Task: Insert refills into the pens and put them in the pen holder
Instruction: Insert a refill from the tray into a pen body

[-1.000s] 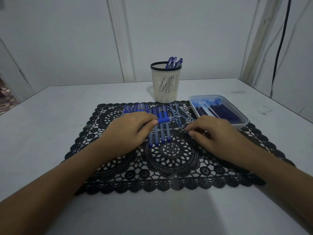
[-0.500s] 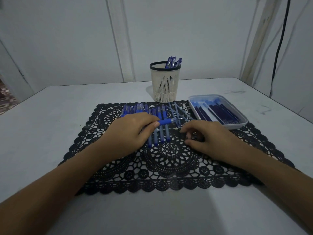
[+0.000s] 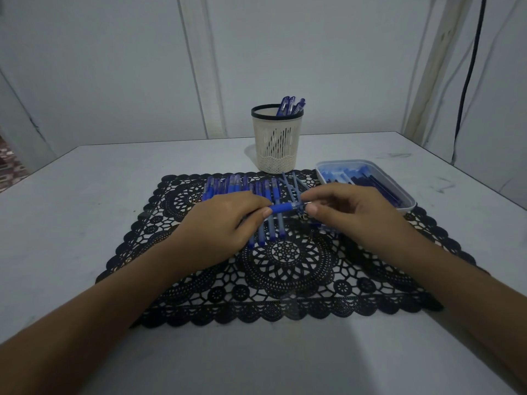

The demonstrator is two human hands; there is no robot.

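White table, black lace mat: loading a pen.
The left hand grips the pen level; the right hand pinches what looks like a thin refill at its tip. The pen holder stands beyond the grip, spare pens beneath. A misaligned push could bend the refill. No writing is legible.

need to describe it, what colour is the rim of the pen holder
Black, on a cream slotted body. The pen holder shows best in the head view.
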